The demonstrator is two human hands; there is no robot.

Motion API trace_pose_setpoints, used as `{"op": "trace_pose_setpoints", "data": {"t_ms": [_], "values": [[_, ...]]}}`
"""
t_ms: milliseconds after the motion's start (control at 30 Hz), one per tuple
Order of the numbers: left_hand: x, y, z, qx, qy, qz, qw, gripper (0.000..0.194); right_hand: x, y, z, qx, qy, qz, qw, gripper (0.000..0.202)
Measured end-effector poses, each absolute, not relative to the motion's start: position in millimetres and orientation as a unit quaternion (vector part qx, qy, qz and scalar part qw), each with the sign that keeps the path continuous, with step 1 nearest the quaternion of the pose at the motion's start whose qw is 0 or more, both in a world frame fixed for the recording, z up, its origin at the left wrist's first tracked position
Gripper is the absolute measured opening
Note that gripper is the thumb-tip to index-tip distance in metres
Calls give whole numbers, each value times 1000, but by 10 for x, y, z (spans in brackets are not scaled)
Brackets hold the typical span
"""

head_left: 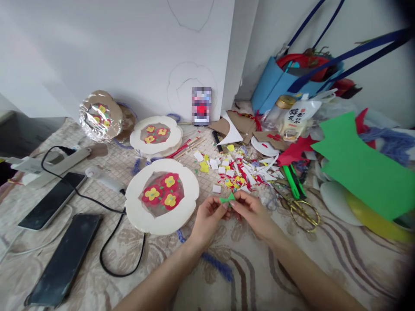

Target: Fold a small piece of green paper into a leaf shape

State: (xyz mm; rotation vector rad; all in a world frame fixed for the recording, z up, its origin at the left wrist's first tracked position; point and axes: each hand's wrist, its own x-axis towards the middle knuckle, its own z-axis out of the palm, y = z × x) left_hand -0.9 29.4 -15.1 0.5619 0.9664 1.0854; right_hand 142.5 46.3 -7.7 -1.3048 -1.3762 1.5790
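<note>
A small green paper piece (pixel 227 199) is pinched between my two hands, near the middle of the table. My left hand (pixel 210 216) is closed on its left end, and my right hand (pixel 252 211) is closed on its right end. Left of my hands lies a white scalloped frame (pixel 132 190) with red and yellow flowers in its middle. Behind my hands is a pile of small white, red and yellow paper scraps (pixel 238 170). Gold-handled scissors (pixel 304 216) lie right of my right hand.
A large green sheet (pixel 363 168) and a green cutter (pixel 293 182) are at the right. Two dark phones (pixel 66 259) and cables lie left. Behind stand a propped phone (pixel 201 106), a blue bag (pixel 267 86), another flower frame (pixel 136 136) and a foil-wrapped one (pixel 87 125).
</note>
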Motion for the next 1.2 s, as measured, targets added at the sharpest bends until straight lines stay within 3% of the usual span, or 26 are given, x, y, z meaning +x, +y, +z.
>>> {"op": "trace_pose_setpoints", "data": {"t_ms": [133, 1200], "values": [[0, 293, -138, 211, 419, 493, 733, 33, 1424, 459, -149, -500, -498, 611, 358, 20], [-48, 307, -200, 287, 455, 480, 694, 21, 1370, 497, -87, -501, -517, 603, 344, 17]]}}
